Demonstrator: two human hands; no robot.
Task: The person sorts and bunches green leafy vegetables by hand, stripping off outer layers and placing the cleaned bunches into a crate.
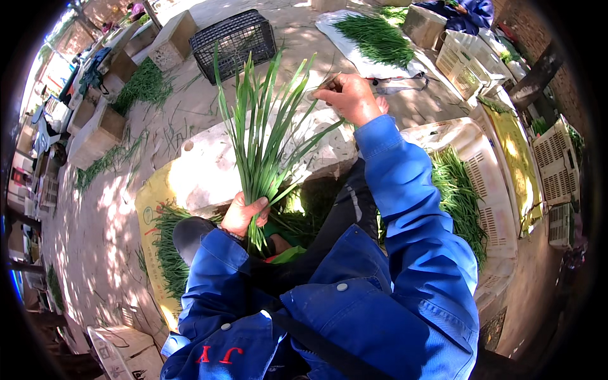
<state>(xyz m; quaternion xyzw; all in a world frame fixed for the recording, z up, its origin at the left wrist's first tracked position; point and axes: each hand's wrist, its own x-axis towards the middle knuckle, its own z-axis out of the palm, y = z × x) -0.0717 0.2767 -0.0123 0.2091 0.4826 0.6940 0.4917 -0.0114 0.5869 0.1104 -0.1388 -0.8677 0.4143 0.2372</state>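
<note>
My left hand [244, 216] grips a bunch of long, flat green leaves [256, 142], apparently garlic chives, near its lower end. The blades fan out upward and away from me. Off to the upper right of the bunch, my right hand [354, 99] pinches what looks like a thin, brownish leaf between thumb and fingers. Beneath both hands stands a pale, worn block [209, 166], partly sunlit. More chives [171, 251] lie by my left knee on a yellow printed sack [145, 209]. Beside my right arm, another heap [453, 190] fills part of a white plastic crate [494, 209].
A black plastic crate [232, 45] lies beyond the block. Farther right, chives [375, 38] rest on a white sheet [327, 21] near a person in blue [475, 14]. Several stone blocks [97, 135] and scattered leaves [145, 85] lie left. White crates [458, 64] stand right.
</note>
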